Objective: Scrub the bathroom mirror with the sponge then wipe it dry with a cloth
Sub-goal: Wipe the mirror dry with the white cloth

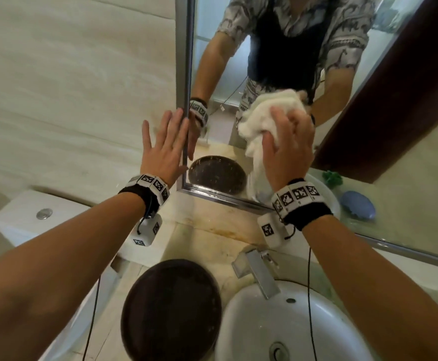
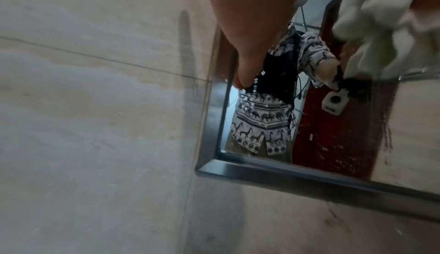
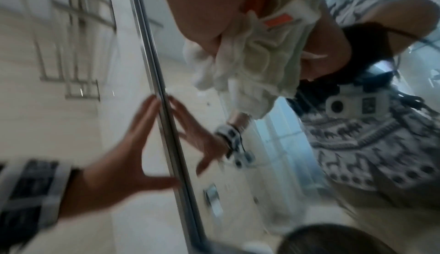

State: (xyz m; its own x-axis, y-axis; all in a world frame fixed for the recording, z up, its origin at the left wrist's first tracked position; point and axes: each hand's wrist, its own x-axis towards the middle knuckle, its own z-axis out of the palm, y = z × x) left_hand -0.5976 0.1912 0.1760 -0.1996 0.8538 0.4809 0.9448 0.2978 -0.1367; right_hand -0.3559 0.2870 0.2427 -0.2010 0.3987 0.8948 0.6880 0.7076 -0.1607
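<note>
The bathroom mirror (image 1: 277, 43) has a metal frame (image 1: 185, 74) and hangs above the counter. My right hand (image 1: 288, 147) grips a bunched white cloth (image 1: 259, 118) and holds it against the lower glass; the cloth (image 3: 250, 60) with its orange-marked tag shows in the right wrist view. My left hand (image 1: 164, 144) is flat with straight fingers, pressed on the wall tile at the mirror's left frame edge (image 2: 212, 122); that left hand (image 3: 133, 145) also appears in the right wrist view. A blue sponge (image 1: 358, 204) lies on the glass shelf at right.
Below are a white sink (image 1: 264, 329) with a chrome tap (image 1: 259, 272), a dark round bowl (image 1: 171, 308) on the counter, and a toilet cistern (image 1: 30, 217) at left. A green item (image 1: 331, 177) sits near the sponge. A dark door (image 1: 408, 87) stands at right.
</note>
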